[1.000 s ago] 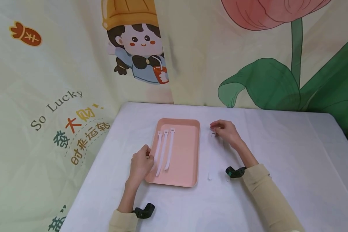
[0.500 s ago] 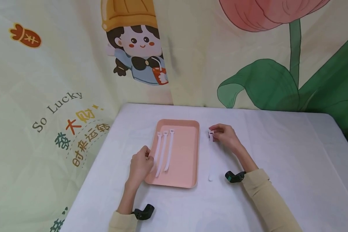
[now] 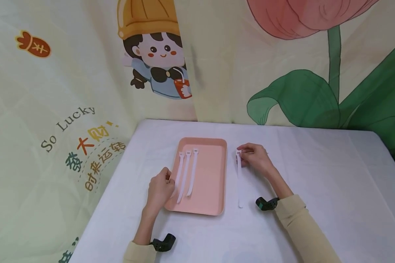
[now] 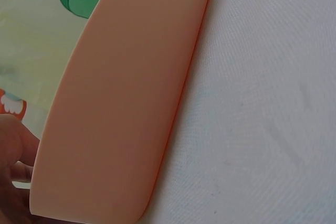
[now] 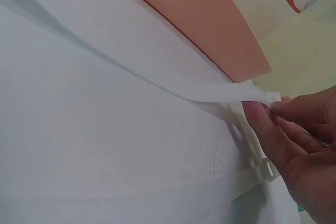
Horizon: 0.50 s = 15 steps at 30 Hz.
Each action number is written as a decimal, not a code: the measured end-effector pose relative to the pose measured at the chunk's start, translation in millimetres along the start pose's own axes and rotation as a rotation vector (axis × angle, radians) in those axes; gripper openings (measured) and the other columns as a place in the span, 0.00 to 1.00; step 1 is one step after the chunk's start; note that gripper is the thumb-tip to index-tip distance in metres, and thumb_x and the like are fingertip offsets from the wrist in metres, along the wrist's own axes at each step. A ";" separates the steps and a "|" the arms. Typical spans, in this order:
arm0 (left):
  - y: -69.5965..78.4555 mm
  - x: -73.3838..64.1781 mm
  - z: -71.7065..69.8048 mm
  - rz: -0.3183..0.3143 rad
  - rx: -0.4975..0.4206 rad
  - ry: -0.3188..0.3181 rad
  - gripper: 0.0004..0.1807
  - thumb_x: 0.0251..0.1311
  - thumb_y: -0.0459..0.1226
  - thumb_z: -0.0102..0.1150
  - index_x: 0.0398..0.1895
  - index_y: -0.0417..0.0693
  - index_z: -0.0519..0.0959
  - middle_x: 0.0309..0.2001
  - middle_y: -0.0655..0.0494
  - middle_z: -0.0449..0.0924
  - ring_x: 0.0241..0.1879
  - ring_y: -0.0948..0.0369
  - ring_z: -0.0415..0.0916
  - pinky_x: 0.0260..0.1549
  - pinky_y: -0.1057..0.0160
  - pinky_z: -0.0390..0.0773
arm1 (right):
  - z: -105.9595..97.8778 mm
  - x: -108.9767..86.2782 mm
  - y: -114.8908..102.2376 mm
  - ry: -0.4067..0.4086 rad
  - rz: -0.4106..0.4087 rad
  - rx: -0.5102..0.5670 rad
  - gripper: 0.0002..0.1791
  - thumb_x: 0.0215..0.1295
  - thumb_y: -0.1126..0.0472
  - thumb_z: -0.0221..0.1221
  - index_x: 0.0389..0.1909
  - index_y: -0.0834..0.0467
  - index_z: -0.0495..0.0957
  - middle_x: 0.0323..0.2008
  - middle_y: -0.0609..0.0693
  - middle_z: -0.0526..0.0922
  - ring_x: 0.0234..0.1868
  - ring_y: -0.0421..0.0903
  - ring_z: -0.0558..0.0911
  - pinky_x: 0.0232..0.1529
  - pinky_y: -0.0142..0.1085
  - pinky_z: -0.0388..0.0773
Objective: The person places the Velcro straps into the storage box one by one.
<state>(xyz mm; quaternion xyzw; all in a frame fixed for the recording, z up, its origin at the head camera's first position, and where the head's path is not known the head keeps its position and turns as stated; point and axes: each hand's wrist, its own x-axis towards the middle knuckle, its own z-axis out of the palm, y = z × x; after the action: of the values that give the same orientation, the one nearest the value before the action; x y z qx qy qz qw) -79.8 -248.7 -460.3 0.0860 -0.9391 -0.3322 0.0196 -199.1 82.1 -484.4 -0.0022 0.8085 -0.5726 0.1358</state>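
Note:
Between thumb and fingers, my right hand [image 3: 256, 157] pinches a white cable tie [image 3: 239, 180] by its slotted head, right of the pink tray [image 3: 210, 179]. In the right wrist view its flat strap runs away to the upper left from the fingertips. Another white cable tie [image 5: 269, 168], with a slot in its head, lies below the hand in that view. My left hand [image 3: 160, 186] grips the tray's left rim, its fingers curled; the left wrist view shows the tray's outer wall. Three white cable ties [image 3: 192, 173] lie lengthwise in the tray's left half, one partly behind the left hand.
A table with a white cloth [image 3: 322, 182] carries everything. Behind it hangs a printed curtain [image 3: 217, 73] with a cartoon figure and a flower. Each wrist wears a black camera [image 3: 164, 242].
My right hand has drawn slightly towards me and the cable tie's head now shows at its fingertips, its strap hanging straighter below. The left hand keeps its grip on the tray.

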 end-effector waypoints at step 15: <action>1.7 0.5 -0.9 -0.009 0.008 -0.006 0.03 0.60 0.27 0.52 0.36 0.39 0.74 0.25 0.48 0.79 0.21 0.58 0.69 0.19 0.62 0.66 | -10.3 -8.5 -19.7 0.037 -0.078 0.038 0.15 0.73 0.67 0.58 0.58 0.63 0.80 0.48 0.63 0.84 0.37 0.51 0.86 0.36 0.39 0.87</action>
<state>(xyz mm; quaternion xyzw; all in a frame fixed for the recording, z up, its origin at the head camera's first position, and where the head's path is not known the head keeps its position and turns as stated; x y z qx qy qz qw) -80.5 -248.0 -458.5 0.0894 -0.9401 -0.3288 0.0150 -196.1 86.2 -461.2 -0.0206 0.7992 -0.5926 0.0984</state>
